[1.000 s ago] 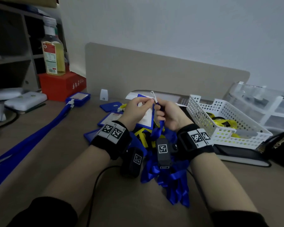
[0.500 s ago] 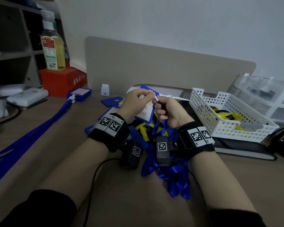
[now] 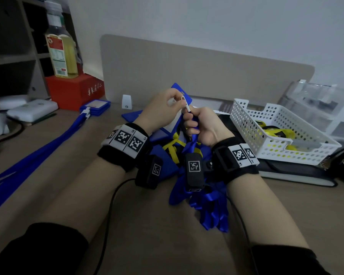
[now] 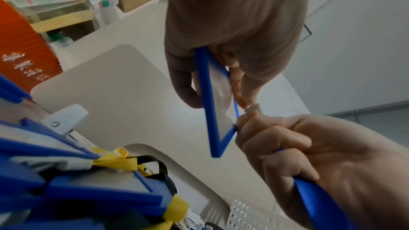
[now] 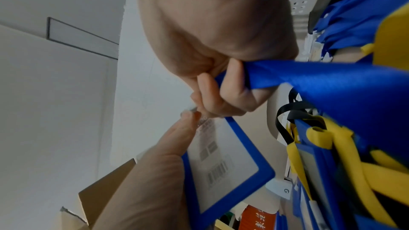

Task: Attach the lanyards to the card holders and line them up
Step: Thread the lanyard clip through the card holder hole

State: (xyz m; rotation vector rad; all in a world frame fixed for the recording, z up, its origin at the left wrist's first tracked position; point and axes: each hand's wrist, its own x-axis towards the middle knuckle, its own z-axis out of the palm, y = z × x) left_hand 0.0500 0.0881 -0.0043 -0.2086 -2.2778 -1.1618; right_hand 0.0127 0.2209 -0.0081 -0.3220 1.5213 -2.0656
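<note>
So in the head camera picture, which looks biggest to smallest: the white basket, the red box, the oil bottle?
1. white basket, though it is nearer the camera
2. red box
3. oil bottle, looking only slightly smaller than the box

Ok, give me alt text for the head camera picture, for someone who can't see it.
Two hands meet above a desk: the left hand holds a blue card holder upright while the right hand grips a blue lanyard and brings its white clip to the holder's top. Loose blue lanyards are heaped below, and a white perforated basket sits to the right.
</note>
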